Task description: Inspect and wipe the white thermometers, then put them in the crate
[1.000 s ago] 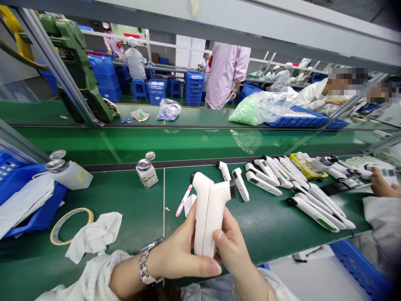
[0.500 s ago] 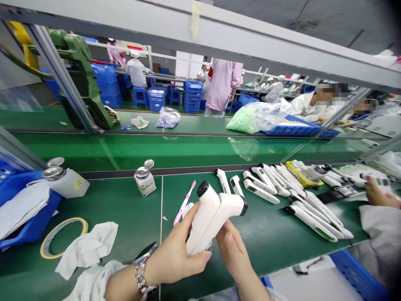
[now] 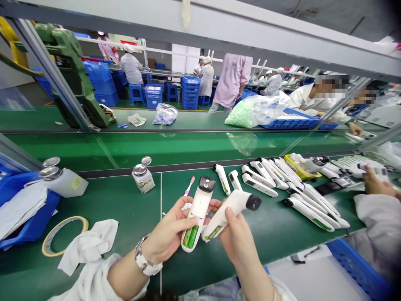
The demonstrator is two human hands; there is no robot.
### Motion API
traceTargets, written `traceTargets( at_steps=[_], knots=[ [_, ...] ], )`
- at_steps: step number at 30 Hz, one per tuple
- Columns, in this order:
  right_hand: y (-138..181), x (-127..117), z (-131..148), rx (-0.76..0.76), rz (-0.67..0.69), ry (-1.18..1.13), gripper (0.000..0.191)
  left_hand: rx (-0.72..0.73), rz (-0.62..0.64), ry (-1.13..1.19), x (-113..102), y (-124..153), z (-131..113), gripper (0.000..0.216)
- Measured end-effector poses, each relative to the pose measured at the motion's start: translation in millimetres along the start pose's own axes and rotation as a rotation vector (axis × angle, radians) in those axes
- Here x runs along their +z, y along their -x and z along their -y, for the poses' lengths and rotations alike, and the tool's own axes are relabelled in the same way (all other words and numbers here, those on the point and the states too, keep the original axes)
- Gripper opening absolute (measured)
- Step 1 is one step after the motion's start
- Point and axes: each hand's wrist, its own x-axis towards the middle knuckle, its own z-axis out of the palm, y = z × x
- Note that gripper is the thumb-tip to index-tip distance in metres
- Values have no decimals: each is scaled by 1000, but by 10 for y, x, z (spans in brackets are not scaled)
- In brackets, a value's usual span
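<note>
My left hand (image 3: 167, 232) holds a white handheld thermometer (image 3: 198, 209) upright, its open battery bay with green cells facing me. My right hand (image 3: 238, 242) grips a second white thermometer (image 3: 233, 207) tilted to the right, black tip up, green cells showing at its lower end. The two devices are side by side above the green bench (image 3: 125, 209). A pink toothbrush (image 3: 189, 186) lies just behind them.
A row of several white thermometers (image 3: 282, 184) lies at the right, where a co-worker's hand (image 3: 374, 184) reaches. Two pump bottles (image 3: 142, 175) (image 3: 61, 179), a tape ring (image 3: 64, 234), a white cloth (image 3: 89, 244) and a blue bin (image 3: 19, 209) sit left. A conveyor (image 3: 188, 146) runs behind.
The two thermometers, held together back to back, have been separated and turned so their open battery bays face me. My view has shifted slightly.
</note>
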Motion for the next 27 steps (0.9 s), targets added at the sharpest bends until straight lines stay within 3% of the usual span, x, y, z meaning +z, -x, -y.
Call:
traceTargets(
  at_steps=[7, 13, 27],
  knots=[
    [11, 58, 187, 219, 123, -15, 29, -37, 27, 20, 3, -8, -33, 35],
    [5, 44, 248, 241, 218, 7, 33, -11, -2, 55, 33, 9, -80, 31],
    [69, 52, 226, 181, 271, 39, 31, 87, -107, 142, 59, 46, -10, 37]
  ],
)
